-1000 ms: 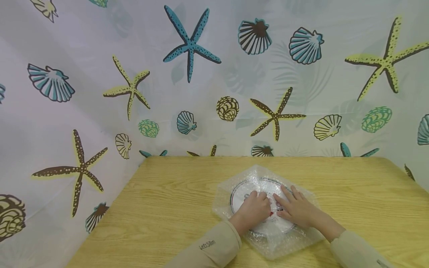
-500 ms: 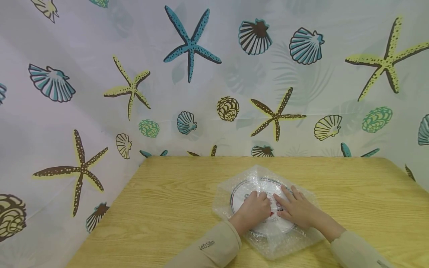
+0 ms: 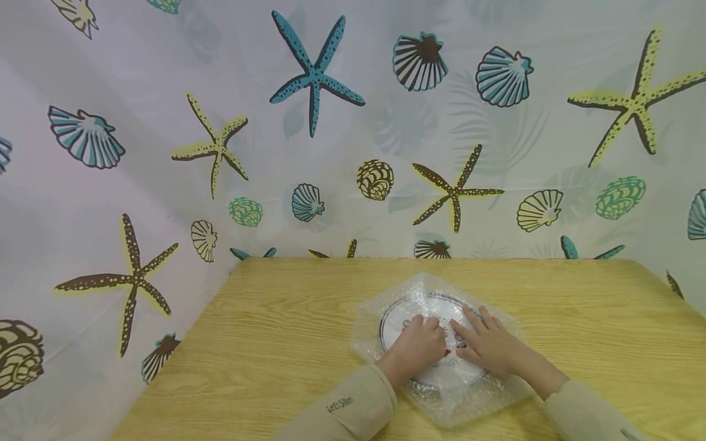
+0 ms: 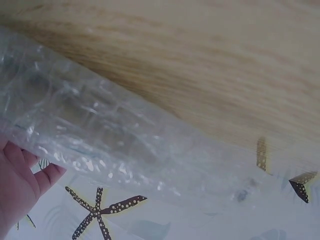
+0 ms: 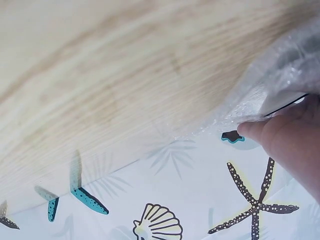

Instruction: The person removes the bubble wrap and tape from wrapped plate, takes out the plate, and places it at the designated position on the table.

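A round white plate (image 3: 393, 327) with a dark rim line and small red and dark print lies inside bubble wrap (image 3: 380, 300) on the table. My left hand (image 3: 415, 348) is over its middle, fingers curled at the wrap; the fingertips are partly hidden. On the plate's right half rests my right hand (image 3: 491, 344), its fingers spread out across the wrapped surface. In the left wrist view the bubble wrap (image 4: 115, 125) rises beside the left fingers (image 4: 49, 176). The right wrist view shows part of the right hand (image 5: 292, 140) against the wrap (image 5: 280, 75).
The wood-grain table (image 3: 287, 318) extends around the wrapped plate on every side. Behind it and to the left hangs a white curtain (image 3: 342, 141) printed with starfish and shells.
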A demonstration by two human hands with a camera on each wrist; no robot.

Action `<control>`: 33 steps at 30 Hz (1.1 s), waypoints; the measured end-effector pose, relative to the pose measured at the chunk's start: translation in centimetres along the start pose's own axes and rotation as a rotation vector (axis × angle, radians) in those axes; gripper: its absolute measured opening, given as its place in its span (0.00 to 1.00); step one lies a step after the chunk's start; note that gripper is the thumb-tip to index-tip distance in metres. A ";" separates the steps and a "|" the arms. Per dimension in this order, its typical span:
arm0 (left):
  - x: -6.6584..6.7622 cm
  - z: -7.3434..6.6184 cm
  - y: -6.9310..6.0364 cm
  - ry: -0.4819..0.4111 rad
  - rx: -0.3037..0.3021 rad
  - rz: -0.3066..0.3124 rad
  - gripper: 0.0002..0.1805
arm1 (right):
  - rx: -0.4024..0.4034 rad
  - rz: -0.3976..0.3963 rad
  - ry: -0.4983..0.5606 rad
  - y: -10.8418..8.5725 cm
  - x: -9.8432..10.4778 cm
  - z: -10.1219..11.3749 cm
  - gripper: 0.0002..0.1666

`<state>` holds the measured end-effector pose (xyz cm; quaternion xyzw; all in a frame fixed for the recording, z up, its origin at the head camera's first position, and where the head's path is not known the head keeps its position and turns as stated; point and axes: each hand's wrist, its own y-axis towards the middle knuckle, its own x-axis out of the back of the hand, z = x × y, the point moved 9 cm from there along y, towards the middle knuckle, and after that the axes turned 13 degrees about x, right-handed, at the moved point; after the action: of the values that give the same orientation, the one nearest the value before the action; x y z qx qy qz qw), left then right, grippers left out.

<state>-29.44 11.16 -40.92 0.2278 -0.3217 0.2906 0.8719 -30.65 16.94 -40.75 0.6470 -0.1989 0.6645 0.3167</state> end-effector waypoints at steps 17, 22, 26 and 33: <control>-0.2 0.1 -0.1 -0.024 -0.003 0.036 0.12 | 0.000 -0.001 -0.010 0.0 -0.2 -0.1 0.30; -0.1 0.1 -0.1 -0.026 0.002 0.027 0.12 | -0.002 0.002 -0.012 0.0 -0.2 -0.1 0.30; -0.1 0.1 -0.1 -0.020 0.004 0.015 0.12 | -0.001 0.001 -0.012 0.0 -0.2 -0.1 0.29; -0.2 0.1 -0.1 -0.023 0.002 0.016 0.12 | -0.010 0.004 -0.002 0.0 0.0 0.0 0.30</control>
<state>-29.53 10.96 -40.96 0.2295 -0.3332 0.2952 0.8655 -30.67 16.96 -40.79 0.6458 -0.2038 0.6633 0.3186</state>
